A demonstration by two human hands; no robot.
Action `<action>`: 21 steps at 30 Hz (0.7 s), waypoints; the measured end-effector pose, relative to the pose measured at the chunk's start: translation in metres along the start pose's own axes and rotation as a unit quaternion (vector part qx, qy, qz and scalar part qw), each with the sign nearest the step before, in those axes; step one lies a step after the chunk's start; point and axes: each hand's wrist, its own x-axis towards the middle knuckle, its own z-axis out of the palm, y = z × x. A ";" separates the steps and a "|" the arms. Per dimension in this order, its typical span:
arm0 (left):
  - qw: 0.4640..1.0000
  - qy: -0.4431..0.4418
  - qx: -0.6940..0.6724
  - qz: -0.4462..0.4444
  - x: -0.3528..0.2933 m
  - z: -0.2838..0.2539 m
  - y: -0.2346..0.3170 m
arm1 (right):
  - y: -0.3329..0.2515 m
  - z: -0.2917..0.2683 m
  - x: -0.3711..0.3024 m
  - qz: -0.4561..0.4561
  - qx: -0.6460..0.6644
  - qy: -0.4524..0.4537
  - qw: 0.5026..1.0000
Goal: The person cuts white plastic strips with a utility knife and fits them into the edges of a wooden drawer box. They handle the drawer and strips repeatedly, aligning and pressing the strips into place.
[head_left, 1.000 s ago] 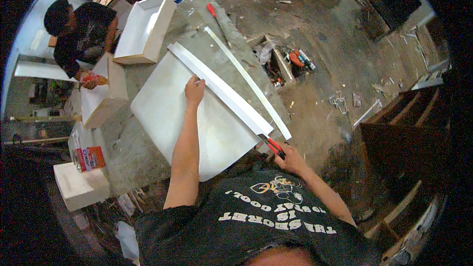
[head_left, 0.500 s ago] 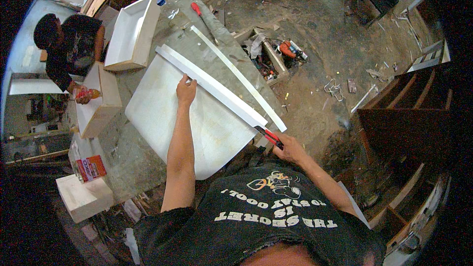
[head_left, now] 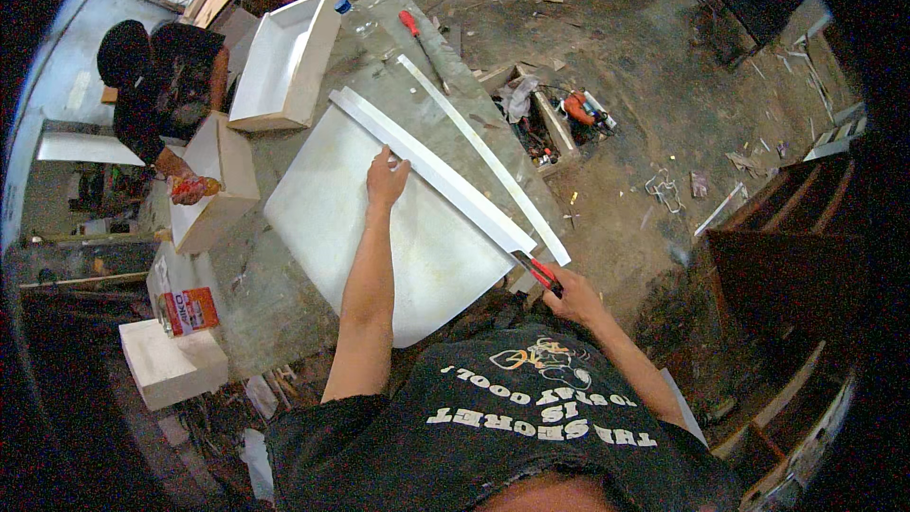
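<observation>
A large white sheet (head_left: 408,265) lies on the worktable, with a long white straight bar (head_left: 436,171) along its far right edge. My left hand (head_left: 387,180) rests on the sheet with its fingertips against the bar, thumb apart from the fingers. In my right hand (head_left: 576,299) is a red and black utility knife (head_left: 545,275), its tip at the bar's near end by the sheet's corner. A narrow white strip (head_left: 483,161) lies beyond the bar, roughly alongside it.
A red-handled screwdriver (head_left: 409,25) lies at the table's far end. White-lined drawer boxes (head_left: 284,57) stand at left, where a co-worker's hand (head_left: 194,190) reaches into one. A red and white tin (head_left: 191,311) sits near a pale box (head_left: 175,365). A wooden toolbox (head_left: 555,128) is on the littered floor.
The whole view has shifted, so things appear slightly further right. Both my hands, the knife and the bar keep nearly the same places relative to each other.
</observation>
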 end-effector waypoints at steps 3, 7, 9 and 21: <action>1.000 0.003 -0.001 -0.008 -0.003 -0.001 0.006 | -0.001 -0.002 -0.003 -0.002 -0.017 0.004 1.000; 1.000 0.005 0.007 0.002 -0.006 -0.002 0.010 | 0.004 0.002 -0.003 0.030 -0.002 -0.010 0.999; 1.000 0.006 0.008 0.011 -0.008 -0.002 0.010 | 0.009 0.007 -0.003 0.034 0.002 -0.019 0.999; 0.999 -0.044 0.012 0.026 -0.003 0.001 -0.003 | 0.020 0.012 -0.003 0.022 -0.015 -0.023 0.999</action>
